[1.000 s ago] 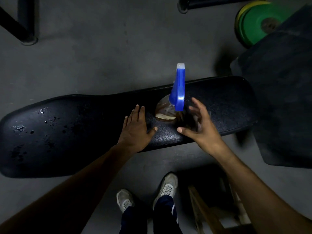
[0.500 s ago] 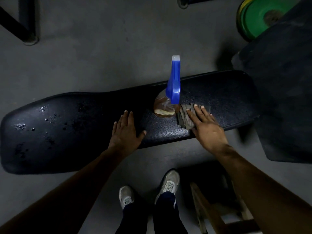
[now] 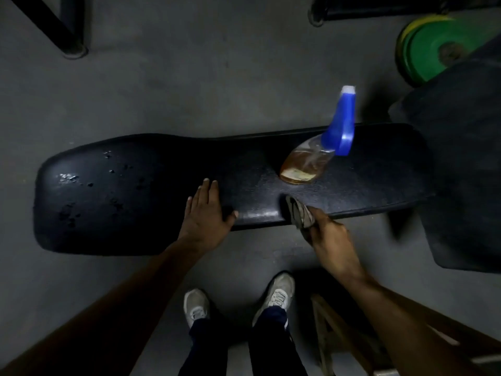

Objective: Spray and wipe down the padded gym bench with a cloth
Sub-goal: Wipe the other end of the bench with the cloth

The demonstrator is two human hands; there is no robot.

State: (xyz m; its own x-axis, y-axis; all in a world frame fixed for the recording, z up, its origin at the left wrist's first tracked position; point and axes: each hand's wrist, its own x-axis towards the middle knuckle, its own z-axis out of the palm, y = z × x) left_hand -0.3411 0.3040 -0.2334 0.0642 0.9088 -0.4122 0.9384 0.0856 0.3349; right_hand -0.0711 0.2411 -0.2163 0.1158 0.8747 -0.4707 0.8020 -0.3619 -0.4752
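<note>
The black padded bench point(image 3: 151, 191) runs left to right in front of me, with wet droplets on its left part. A spray bottle point(image 3: 322, 147) with a blue trigger head and amber liquid stands on the bench's right half. My left hand point(image 3: 206, 213) lies flat on the bench's near edge, fingers spread. My right hand point(image 3: 328, 234) grips a grey cloth point(image 3: 299, 215) at the bench's near edge, just below the bottle.
Green and yellow weight plates point(image 3: 431, 50) lean at the top right. A dark padded block point(image 3: 466, 164) adjoins the bench's right end. Black frame legs point(image 3: 67, 36) stand at top left. A wooden frame point(image 3: 325, 335) sits by my right shoe point(image 3: 276, 297).
My right hand closed on the cloth beside the bottle and pulled it back to the bench's near edge. My left hand stayed flat on the pad.
</note>
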